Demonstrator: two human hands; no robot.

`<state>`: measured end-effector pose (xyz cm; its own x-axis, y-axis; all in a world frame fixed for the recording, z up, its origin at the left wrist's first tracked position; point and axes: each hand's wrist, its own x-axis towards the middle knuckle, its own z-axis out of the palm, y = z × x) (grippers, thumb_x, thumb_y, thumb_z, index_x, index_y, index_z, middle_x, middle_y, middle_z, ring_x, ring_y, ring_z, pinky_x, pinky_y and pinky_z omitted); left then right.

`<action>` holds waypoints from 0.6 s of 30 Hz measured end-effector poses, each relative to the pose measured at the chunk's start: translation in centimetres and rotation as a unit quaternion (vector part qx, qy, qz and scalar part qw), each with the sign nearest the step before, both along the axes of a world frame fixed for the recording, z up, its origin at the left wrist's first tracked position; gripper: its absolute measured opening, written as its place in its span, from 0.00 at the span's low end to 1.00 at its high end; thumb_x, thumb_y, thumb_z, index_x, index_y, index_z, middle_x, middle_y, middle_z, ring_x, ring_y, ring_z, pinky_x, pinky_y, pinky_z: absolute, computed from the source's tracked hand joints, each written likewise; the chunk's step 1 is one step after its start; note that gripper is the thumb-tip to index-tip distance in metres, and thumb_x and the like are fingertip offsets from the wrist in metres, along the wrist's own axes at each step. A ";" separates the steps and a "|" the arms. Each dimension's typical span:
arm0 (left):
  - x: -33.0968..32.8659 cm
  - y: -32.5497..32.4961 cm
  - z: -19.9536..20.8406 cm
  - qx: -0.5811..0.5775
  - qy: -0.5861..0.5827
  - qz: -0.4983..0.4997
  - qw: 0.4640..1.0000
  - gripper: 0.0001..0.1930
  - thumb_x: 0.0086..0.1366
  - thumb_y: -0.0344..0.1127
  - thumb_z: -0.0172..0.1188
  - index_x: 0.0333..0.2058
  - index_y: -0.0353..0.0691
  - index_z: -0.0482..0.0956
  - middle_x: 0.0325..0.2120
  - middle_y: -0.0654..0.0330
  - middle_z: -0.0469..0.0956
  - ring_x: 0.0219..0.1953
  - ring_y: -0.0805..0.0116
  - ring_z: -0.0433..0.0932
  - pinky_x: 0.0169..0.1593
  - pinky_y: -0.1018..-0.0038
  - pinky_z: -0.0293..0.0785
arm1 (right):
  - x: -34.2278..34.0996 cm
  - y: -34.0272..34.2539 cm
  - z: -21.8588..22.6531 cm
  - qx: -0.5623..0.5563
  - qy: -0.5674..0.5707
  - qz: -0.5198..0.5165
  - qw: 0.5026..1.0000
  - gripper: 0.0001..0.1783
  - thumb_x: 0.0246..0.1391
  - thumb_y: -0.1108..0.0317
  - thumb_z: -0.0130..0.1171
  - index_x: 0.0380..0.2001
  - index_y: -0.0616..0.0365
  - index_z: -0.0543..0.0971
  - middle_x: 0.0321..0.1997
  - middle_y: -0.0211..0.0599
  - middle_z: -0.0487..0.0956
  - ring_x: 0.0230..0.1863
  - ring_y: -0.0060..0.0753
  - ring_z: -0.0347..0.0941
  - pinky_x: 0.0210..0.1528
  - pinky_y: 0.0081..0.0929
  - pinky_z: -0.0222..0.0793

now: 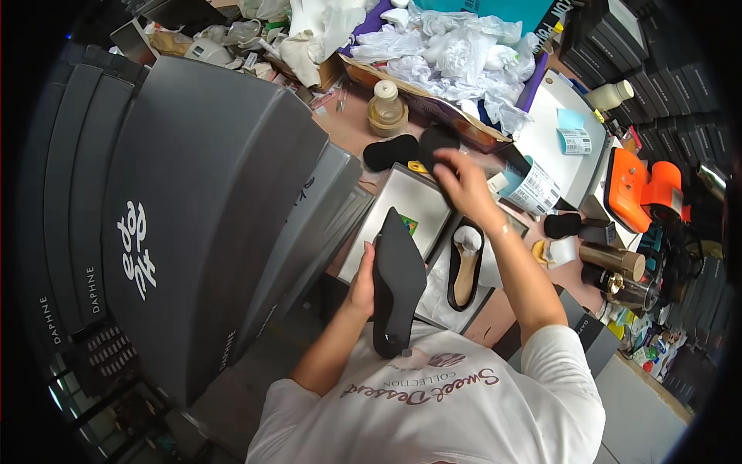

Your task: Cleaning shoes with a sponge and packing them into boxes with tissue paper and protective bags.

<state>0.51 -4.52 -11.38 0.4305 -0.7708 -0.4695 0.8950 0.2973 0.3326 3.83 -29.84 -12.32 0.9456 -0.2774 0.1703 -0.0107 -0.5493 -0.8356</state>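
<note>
Left forearm in from lower left, elbow bent, kept near torso. Left hand in front of belly, closed in a hold; one digit visibly points up, most of the others hidden. Right arm reaches farther forward: elbow bent out to the right, right forearm slanting up and left across. Right hand well ahead of the left, back facing up, fingers bent and pointing up-left; how tightly they close, can't tell. Hands well apart, both bare.
</note>
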 end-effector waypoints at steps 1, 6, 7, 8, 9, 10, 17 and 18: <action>-0.3 0.2 0.0 0.012 -0.003 0.005 1.000 0.37 0.68 0.66 0.31 0.58 0.39 0.63 0.51 0.56 0.72 0.50 0.64 0.74 0.53 0.68 0.72 | -3.2 2.2 3.6 0.083 0.034 0.051 0.995 0.13 0.54 0.68 0.57 0.42 0.61 0.76 0.37 0.47 0.76 0.42 0.50 0.74 0.45 0.36 0.70; -2.7 -0.6 1.2 0.038 -0.098 -0.058 0.993 0.31 0.71 0.59 0.34 0.64 0.45 0.54 0.55 0.60 0.67 0.57 0.69 0.67 0.59 0.71 0.65 | -11.9 8.6 7.2 -0.065 -0.025 0.123 0.990 0.07 0.47 0.70 0.64 0.29 0.58 0.76 0.28 0.40 0.73 0.30 0.45 0.73 0.31 0.34 0.69; -3.4 -1.3 2.5 0.046 -0.116 -0.071 0.990 0.30 0.71 0.58 0.35 0.64 0.45 0.54 0.56 0.60 0.66 0.57 0.70 0.66 0.59 0.71 0.64 | -10.5 7.5 6.2 -0.087 -0.028 0.049 0.995 0.06 0.47 0.69 0.63 0.28 0.57 0.76 0.27 0.41 0.73 0.29 0.46 0.72 0.29 0.37 0.68; -4.5 -1.4 2.7 0.039 -0.121 -0.075 0.989 0.30 0.72 0.57 0.35 0.64 0.44 0.54 0.56 0.60 0.66 0.58 0.70 0.66 0.59 0.71 0.64 | -9.2 6.2 5.3 -0.045 -0.075 0.002 0.996 0.05 0.49 0.69 0.60 0.28 0.56 0.75 0.29 0.43 0.72 0.28 0.47 0.71 0.29 0.37 0.68; -4.6 -1.2 2.9 0.034 -0.133 -0.077 0.987 0.30 0.72 0.57 0.35 0.64 0.44 0.54 0.56 0.59 0.65 0.58 0.70 0.66 0.59 0.71 0.64 | -9.2 6.6 6.2 -0.054 -0.104 -0.006 0.993 0.06 0.48 0.70 0.61 0.29 0.57 0.75 0.27 0.42 0.71 0.28 0.46 0.71 0.29 0.35 0.68; -4.7 -0.9 3.0 0.029 -0.146 -0.079 0.986 0.30 0.72 0.57 0.35 0.64 0.44 0.54 0.57 0.59 0.65 0.58 0.70 0.65 0.59 0.71 0.64 | -11.0 7.4 7.6 -0.061 -0.094 0.025 0.993 0.06 0.47 0.70 0.61 0.28 0.56 0.75 0.26 0.41 0.70 0.27 0.45 0.71 0.28 0.34 0.68; -5.6 0.1 3.5 0.048 -0.143 -0.078 0.985 0.30 0.71 0.59 0.32 0.58 0.40 0.64 0.51 0.58 0.71 0.52 0.69 0.72 0.56 0.71 0.68 | -12.3 8.1 7.6 -0.068 -0.137 -0.035 0.988 0.05 0.48 0.72 0.60 0.30 0.57 0.74 0.28 0.41 0.71 0.27 0.45 0.72 0.27 0.35 0.68; -6.1 0.0 3.8 0.069 -0.145 -0.054 0.986 0.31 0.71 0.59 0.31 0.57 0.40 0.65 0.51 0.58 0.72 0.52 0.69 0.72 0.55 0.71 0.68 | -12.8 8.3 7.9 -0.080 -0.122 -0.031 0.989 0.05 0.49 0.70 0.59 0.29 0.56 0.73 0.27 0.39 0.71 0.28 0.45 0.72 0.26 0.36 0.69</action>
